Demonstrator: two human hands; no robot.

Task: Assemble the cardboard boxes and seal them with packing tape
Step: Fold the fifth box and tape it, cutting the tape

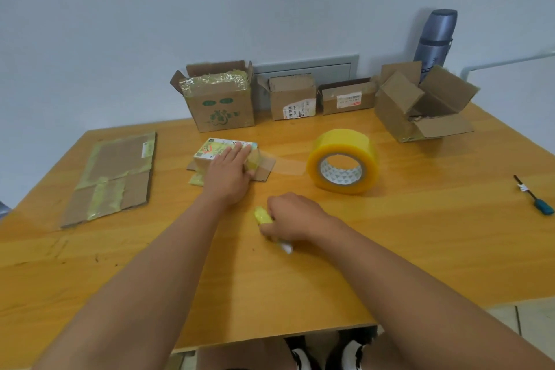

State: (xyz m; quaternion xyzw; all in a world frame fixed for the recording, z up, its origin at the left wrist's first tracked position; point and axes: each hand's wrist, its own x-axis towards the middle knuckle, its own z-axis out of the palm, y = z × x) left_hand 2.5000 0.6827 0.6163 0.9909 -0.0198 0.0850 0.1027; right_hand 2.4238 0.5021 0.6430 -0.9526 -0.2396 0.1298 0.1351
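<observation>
1. Far left, a flattened cardboard sheet (112, 177) lies on the table (420, 249), patched with old yellowish tape and not yet folded up.
2. Moving in, the left hand (229, 176) lies flat on top of the small box (223, 153), fingers straight and pressing down. The box sits mid-table with a loose brown flap showing at its right foot.
3. A clear strip of tape (285, 164) runs from the box's right end across to the big yellow tape roll (344, 161), which stands on edge just beside it. The strip looks uncut.
4. Nearer the person, the right hand (292, 219) curls around a small tool (264, 215) with a yellow-wrapped end and a white tip poking out below. It's probably a cutter, though I can't say for sure.
5. My read: the cut comes next. Keep that left palm firm so the box can't slide, keep the strip taut, and slice close to the box, away from the fingers.
6. Then smooth the tail down over the edge so no bubbles lift.
7. Along the back wall, four open boxes (292, 97) wait their turn.
8. Far right, a blue-handled tool (536, 200) lies alone.
</observation>
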